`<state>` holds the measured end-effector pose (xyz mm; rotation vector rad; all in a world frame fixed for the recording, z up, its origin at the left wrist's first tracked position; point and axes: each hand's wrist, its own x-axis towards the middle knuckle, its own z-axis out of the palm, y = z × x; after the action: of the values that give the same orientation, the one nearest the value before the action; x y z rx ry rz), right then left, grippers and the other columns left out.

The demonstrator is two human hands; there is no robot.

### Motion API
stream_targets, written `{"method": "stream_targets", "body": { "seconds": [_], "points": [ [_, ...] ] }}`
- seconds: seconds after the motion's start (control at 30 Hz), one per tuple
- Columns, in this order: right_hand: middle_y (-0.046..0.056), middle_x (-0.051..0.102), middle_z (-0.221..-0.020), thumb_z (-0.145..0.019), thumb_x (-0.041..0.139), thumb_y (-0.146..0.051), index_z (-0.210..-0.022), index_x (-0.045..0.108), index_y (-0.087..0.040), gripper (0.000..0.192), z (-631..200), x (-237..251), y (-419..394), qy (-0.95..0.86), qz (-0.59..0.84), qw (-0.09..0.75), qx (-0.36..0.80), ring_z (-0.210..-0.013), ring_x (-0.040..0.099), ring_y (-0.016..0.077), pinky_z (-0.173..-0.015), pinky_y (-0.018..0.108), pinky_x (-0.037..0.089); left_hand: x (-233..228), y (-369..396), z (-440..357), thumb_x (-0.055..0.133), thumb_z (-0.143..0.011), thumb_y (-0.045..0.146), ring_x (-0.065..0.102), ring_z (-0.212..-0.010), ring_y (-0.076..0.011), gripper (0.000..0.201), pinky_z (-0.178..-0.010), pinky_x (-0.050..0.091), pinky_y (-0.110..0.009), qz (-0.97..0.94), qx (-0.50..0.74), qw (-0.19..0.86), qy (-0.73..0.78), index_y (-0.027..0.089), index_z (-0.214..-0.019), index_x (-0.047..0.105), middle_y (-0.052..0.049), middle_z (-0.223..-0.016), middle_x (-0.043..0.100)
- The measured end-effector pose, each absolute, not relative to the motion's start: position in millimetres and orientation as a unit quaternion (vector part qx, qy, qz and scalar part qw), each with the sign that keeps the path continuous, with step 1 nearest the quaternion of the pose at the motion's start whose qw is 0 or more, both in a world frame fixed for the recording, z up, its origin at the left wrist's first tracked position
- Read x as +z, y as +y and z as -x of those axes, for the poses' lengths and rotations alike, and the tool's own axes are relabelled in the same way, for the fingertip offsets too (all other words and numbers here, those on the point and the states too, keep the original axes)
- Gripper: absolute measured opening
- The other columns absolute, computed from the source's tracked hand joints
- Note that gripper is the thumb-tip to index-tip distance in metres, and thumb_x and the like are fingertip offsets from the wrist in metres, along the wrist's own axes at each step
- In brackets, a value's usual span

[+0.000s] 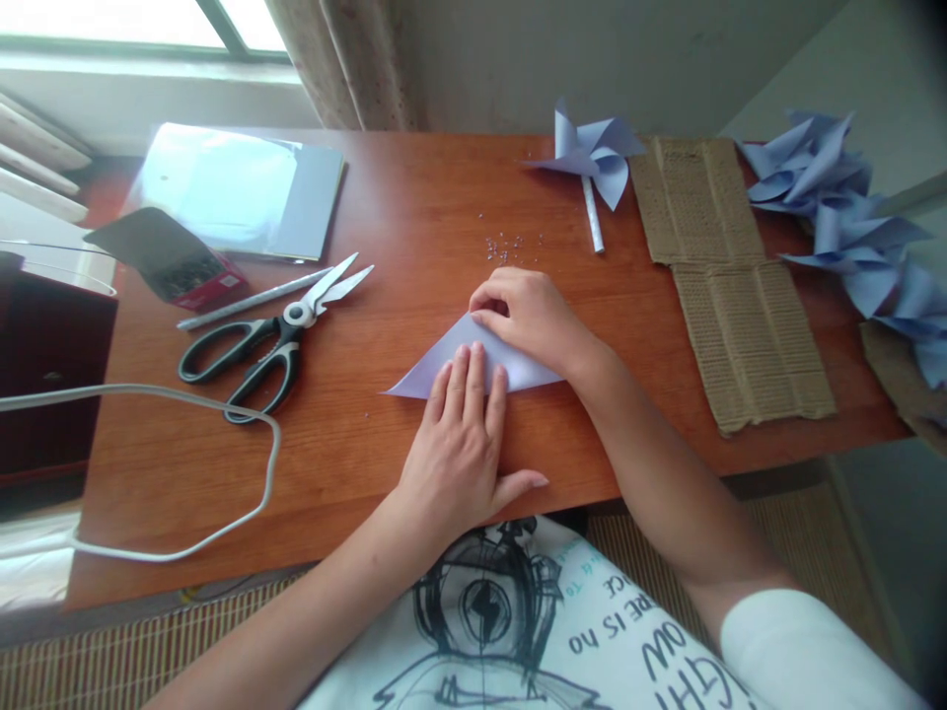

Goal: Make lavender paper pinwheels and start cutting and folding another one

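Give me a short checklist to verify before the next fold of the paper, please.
1. Paper lies flat on the table: ok.
2. Left hand presses the paper's lower edge: ok.
3. Right hand pins the top corner: ok.
4. Edges line up under the hands: cannot tell, hidden.
5. Scissors lie apart from the paper: ok.
6. Cable stays clear of the paper: ok.

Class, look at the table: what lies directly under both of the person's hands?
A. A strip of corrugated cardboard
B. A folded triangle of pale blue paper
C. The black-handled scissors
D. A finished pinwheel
B: the left hand and right hand both press on the folded paper triangle; the scissors lie apart.
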<state>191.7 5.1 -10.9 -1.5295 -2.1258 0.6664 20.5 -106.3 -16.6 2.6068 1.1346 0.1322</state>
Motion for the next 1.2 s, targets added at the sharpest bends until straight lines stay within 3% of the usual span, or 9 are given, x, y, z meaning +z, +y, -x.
{"method": "stream_targets", "body": {
  "seconds": [0.13, 0.2, 0.27, 0.4, 0.47, 0.63, 0.77, 1.2],
  "points": [
    [0.004, 0.07, -0.085, -0.085, 0.065, -0.005, -0.081, 0.074, -0.016, 0.015, -191, -10, 4, -0.769, 0.552, 0.217, 0.24, -0.08, 0.061, 0.0178, -0.077, 0.029, 0.045, -13, -106, -21, 0.055, -0.082, 0.079, 0.003, -0.155, -0.0512, 0.102, -0.123, 0.016, -0.064, -0.903, 0.056, 0.174, 0.388, 0.02, -0.161, 0.03, -0.026, -0.17, 0.003],
    [0.004, 0.069, -0.085, -0.085, 0.065, -0.005, -0.081, 0.073, -0.016, 0.014, -191, -10, 4, -0.769, 0.552, 0.216, 0.238, -0.08, 0.061, 0.0177, -0.077, 0.029, 0.044, -13, -105, -21, 0.057, -0.08, 0.079, 0.003, -0.154, -0.0521, 0.1, -0.123, 0.016, -0.065, -0.903, 0.06, 0.179, 0.386, 0.024, -0.16, 0.032, -0.024, -0.171, 0.0],
    [0.005, 0.069, -0.085, -0.086, 0.064, -0.006, -0.082, 0.073, -0.015, 0.014, -191, -9, 4, -0.769, 0.554, 0.212, 0.239, -0.08, 0.061, 0.0177, -0.077, 0.03, 0.045, -14, -106, -21, 0.055, -0.081, 0.079, 0.003, -0.154, -0.0519, 0.101, -0.123, 0.015, -0.065, -0.904, 0.062, 0.176, 0.386, 0.022, -0.16, 0.031, -0.026, -0.17, 0.001],
    [0.007, 0.069, -0.092, -0.089, 0.062, -0.009, -0.091, 0.072, -0.015, 0.012, -192, -4, -4, -0.777, 0.548, 0.205, 0.233, -0.086, 0.062, 0.0196, -0.084, 0.032, 0.047, -18, -107, -21, 0.046, -0.085, 0.081, 0.005, -0.155, -0.0492, 0.11, -0.124, 0.014, -0.062, -0.905, 0.059, 0.152, 0.393, 0.002, -0.159, 0.026, -0.037, -0.165, 0.011],
    [0.009, 0.069, -0.099, -0.09, 0.062, -0.011, -0.101, 0.071, -0.015, 0.015, -194, -1, -16, -0.784, 0.546, 0.206, 0.212, -0.094, 0.063, 0.0227, -0.091, 0.036, 0.049, -19, -107, -22, 0.044, -0.087, 0.079, 0.005, -0.156, -0.0482, 0.11, -0.125, 0.014, -0.061, -0.906, 0.057, 0.144, 0.394, -0.002, -0.158, 0.025, -0.038, -0.164, 0.013],
    [0.014, 0.063, -0.131, -0.092, 0.055, -0.01, -0.132, 0.06, -0.02, 0.042, -196, -6, -68, -0.773, 0.578, 0.233, 0.12, -0.123, 0.055, 0.0307, -0.108, 0.049, 0.045, -19, -108, -22, 0.046, -0.087, 0.078, 0.005, -0.156, -0.0477, 0.109, -0.125, 0.014, -0.06, -0.904, 0.065, 0.14, 0.399, -0.003, -0.157, 0.027, -0.037, -0.165, 0.012],
    [0.015, 0.058, -0.142, -0.093, 0.052, -0.011, -0.138, 0.057, -0.022, 0.046, -198, -18, -98, -0.771, 0.593, 0.22, 0.072, -0.131, 0.051, 0.0338, -0.108, 0.054, 0.045, -19, -109, -22, 0.045, -0.087, 0.078, 0.005, -0.156, -0.0474, 0.106, -0.125, 0.015, -0.061, -0.904, 0.069, 0.145, 0.396, -0.001, -0.156, 0.029, -0.036, -0.165, 0.011],
    [0.016, 0.063, -0.133, -0.086, 0.048, 0.001, -0.138, 0.056, -0.022, 0.058, -237, -14, -125, -0.713, 0.668, 0.213, -0.011, -0.124, 0.057, 0.0347, -0.105, 0.056, 0.05, -18, -108, -22, 0.051, -0.086, 0.078, 0.007, -0.155, -0.0485, 0.108, -0.124, 0.016, -0.061, -0.903, 0.068, 0.153, 0.396, 0.0, -0.157, 0.028, -0.036, -0.165, 0.01]
  ]
}}
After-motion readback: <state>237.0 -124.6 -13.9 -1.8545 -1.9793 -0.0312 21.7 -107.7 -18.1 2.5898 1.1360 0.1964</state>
